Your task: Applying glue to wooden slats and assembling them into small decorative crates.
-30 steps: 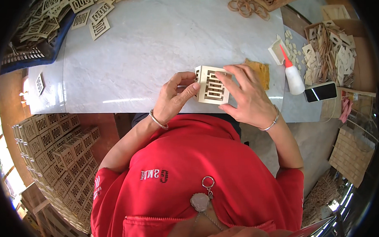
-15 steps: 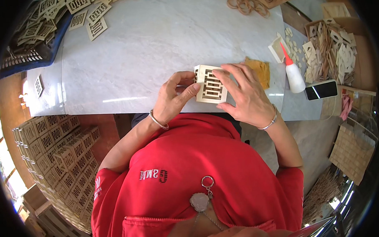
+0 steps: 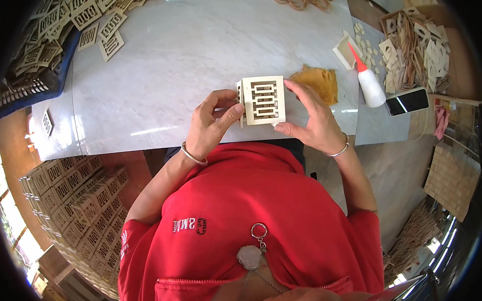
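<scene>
A small pale wooden box (image 3: 273, 118) with a cut-out lattice pattern is held over the near part of the table. My left hand (image 3: 211, 122) grips its left side, thumb on the near left edge and fingers behind. At the box's right side is my right hand (image 3: 315, 121), its index fingertip at the far right corner and its thumb at the near right corner. The box's underside and some of my left fingers are hidden. A mustard-yellow cloth (image 3: 318, 84) lies just beyond my right hand.
A white glue bottle (image 3: 372, 90) with a red nozzle stands by a phone (image 3: 407, 102) at right. Wood scraps fill a box (image 3: 454, 42) behind. Lattice panels heap in a blue crate (image 3: 63, 77) at far left. Finished-looking lattice boxes (image 3: 78, 204) are stacked below the table's left.
The box has turned so its lattice face points more squarely up at me. My right fingers have moved off its top face to its right edge. The whole view has shifted slightly.
</scene>
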A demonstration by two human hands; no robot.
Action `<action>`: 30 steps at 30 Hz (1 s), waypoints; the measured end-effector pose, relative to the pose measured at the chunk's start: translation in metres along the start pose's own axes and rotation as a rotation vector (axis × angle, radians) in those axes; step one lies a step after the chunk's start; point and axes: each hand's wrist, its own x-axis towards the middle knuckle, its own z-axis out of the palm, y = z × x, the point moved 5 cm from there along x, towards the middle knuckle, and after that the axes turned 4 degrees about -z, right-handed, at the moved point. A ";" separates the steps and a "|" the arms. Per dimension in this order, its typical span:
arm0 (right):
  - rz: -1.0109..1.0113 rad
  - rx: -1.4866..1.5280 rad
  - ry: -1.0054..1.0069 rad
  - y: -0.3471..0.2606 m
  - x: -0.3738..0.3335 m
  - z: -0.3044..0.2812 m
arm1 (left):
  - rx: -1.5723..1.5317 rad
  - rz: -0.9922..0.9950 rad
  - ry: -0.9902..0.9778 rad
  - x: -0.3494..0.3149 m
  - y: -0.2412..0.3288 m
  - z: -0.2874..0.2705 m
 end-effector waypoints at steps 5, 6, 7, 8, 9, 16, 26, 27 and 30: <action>-0.076 -0.035 0.050 -0.005 0.008 -0.009 | 0.001 0.006 -0.004 0.002 -0.003 0.000; -0.121 -0.107 0.018 -0.009 0.012 -0.009 | 0.001 0.005 -0.001 0.001 -0.003 0.000; -0.163 -0.181 -0.013 -0.012 0.015 -0.007 | 0.000 0.009 -0.001 0.001 -0.002 0.000; -0.162 -0.181 -0.013 -0.013 0.016 -0.006 | -0.001 0.012 -0.001 0.001 -0.001 0.000; -0.171 -0.213 -0.032 -0.014 0.018 -0.004 | -0.002 0.011 -0.002 0.001 0.000 0.000; -0.167 -0.311 -0.059 -0.019 0.020 0.000 | -0.013 -0.025 -0.004 0.002 -0.002 -0.001; -0.175 -0.385 -0.039 -0.027 0.018 0.002 | -0.011 -0.006 -0.007 0.002 -0.002 -0.001; -0.181 -0.403 -0.023 -0.027 0.017 0.003 | -0.010 -0.007 -0.008 0.002 -0.002 -0.001; -0.187 -0.434 -0.008 -0.029 0.016 0.004 | -0.019 -0.009 -0.033 0.001 0.001 -0.002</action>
